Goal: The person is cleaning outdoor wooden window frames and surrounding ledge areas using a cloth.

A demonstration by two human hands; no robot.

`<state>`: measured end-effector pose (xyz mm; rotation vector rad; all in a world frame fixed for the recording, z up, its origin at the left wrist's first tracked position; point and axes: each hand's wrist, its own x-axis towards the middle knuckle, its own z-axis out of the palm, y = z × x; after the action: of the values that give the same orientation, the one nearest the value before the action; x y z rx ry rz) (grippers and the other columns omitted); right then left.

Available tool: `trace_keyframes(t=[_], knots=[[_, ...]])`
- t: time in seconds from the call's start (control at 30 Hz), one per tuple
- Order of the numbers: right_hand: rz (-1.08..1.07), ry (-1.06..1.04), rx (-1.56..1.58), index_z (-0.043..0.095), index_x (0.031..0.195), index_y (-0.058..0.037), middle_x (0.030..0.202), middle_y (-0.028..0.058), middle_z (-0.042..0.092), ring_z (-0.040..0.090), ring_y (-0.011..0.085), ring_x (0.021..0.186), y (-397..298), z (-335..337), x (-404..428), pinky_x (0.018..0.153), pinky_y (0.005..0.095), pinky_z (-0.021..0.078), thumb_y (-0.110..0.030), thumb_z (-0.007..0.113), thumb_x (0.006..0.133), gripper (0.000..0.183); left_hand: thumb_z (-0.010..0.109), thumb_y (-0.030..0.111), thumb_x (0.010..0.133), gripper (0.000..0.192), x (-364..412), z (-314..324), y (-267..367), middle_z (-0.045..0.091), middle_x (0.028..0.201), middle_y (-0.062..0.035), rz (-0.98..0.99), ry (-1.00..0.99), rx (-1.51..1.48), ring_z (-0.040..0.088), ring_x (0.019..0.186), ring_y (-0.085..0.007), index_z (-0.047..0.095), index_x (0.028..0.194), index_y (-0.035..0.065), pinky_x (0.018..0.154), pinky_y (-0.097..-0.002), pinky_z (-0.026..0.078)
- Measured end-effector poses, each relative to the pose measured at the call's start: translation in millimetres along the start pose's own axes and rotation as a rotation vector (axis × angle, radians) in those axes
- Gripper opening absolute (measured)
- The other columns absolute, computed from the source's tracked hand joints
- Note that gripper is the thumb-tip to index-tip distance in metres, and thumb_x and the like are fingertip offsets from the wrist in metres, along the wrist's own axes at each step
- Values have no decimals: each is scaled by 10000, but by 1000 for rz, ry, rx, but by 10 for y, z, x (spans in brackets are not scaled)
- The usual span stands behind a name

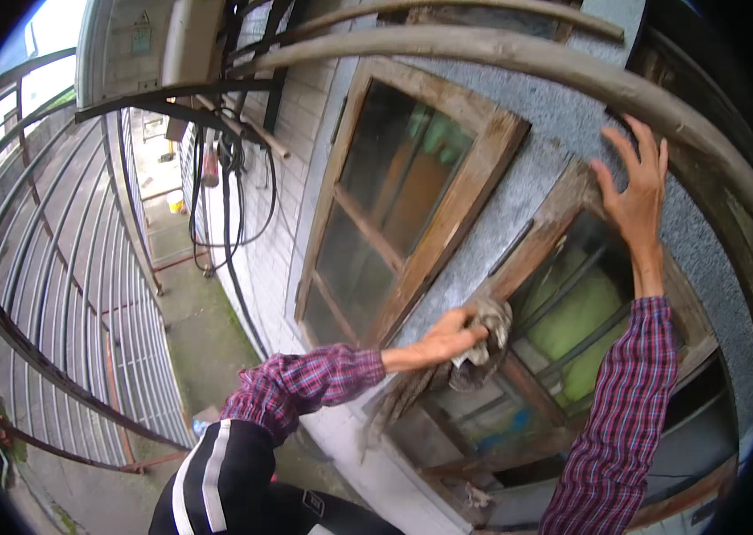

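Note:
My left hand (pixel 449 339) grips a crumpled grey cloth (pixel 493 324) against the lower part of a weathered wooden window frame (pixel 540 241). Its glass (pixel 580 314) has dark bars and something green behind it. Up at the frame's top corner, my right hand (pixel 634 177) has its fingers spread, close to a curved wooden pole (pixel 503 50); whether the fingertips touch the pole or frame I cannot tell. A second wooden window sash (pixel 460 214) stands to the left, with streaky glass.
A metal railing (pixel 62 287) curves along the left. Black cables (pixel 241 194) hang in loops by the white brick wall (pixel 289 167). A boxy unit (pixel 142 50) sits above them. Far below is mossy concrete ground (pixel 206 334) with a yellow bucket (pixel 176 200).

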<state>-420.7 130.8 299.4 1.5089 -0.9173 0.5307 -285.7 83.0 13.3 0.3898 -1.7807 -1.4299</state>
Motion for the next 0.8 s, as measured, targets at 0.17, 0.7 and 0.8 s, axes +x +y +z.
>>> trace_keyframes(t=[0.17, 0.7, 0.8], knots=[[53, 27, 209, 552, 1135, -160, 1294, 74, 433, 337, 278, 1248, 31, -147, -14, 1011, 406, 282, -184, 624, 786, 357, 495, 79, 797, 313, -131, -106, -67, 572, 950, -71, -10, -5, -225, 515, 879, -129, 510, 1082, -51, 762, -274, 430], [1213, -638, 1645, 264, 1315, -40, 1318, 120, 319, 264, 245, 1248, -3738, -173, -3163, 1016, 367, 211, -319, 792, 578, 949, 567, 58, 790, 237, -315, 164, 781, 513, 868, -36, 317, 30, -398, 467, 815, -88, 480, 1006, 18, 672, -232, 403], [1404, -762, 1628, 416, 1218, -26, 1208, 120, 442, 338, 229, 1198, -3983, -117, -3481, 1014, 357, 219, -226, 649, 739, 569, 596, 80, 781, 271, -205, 242, 876, 519, 888, -44, 388, 77, -374, 476, 806, -100, 482, 1021, 23, 669, -230, 403]])
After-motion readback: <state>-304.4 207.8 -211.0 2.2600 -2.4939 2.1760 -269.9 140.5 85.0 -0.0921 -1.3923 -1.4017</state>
